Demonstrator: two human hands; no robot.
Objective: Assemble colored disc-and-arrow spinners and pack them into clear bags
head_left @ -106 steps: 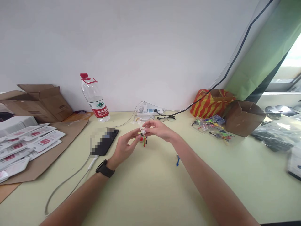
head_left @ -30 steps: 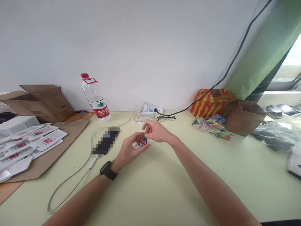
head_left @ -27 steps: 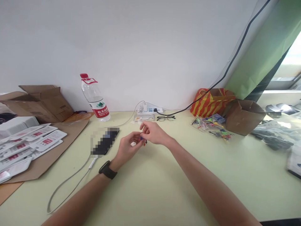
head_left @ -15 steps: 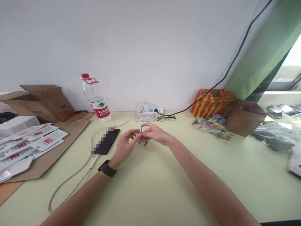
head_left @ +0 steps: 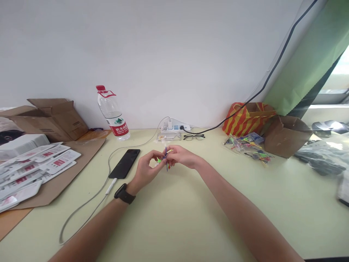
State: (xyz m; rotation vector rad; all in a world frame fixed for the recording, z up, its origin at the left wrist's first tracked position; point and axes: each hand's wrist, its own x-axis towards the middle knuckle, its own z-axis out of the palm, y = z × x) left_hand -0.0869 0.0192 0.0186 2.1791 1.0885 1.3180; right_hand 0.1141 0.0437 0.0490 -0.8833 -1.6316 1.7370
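Between my two hands is a small toy of thin coloured plastic parts [head_left: 166,166], with a blue stick and bits of green, yellow and red showing. My left hand [head_left: 147,167] pinches it from the left, thumb and forefinger closed at its middle. From the right, my right hand [head_left: 181,156] has its fingers closed on the same toy. The fingers cover most of it, so its full shape is hidden. Both hands are just above the table [head_left: 191,211].
Left are a phone [head_left: 124,163] on a cable, a water bottle [head_left: 116,116], a cardboard box [head_left: 54,118] and stacked white packages [head_left: 54,162]. Behind lie glasses [head_left: 194,137] and a power strip [head_left: 178,127]. Right are bagged coloured parts [head_left: 249,145], a striped bag [head_left: 237,118] and an open box [head_left: 286,136].
The toy has turned a little between my fingers; its blue stick stands nearly upright and green shows at the left. Both hands keep hold of it. The view has shifted slightly.
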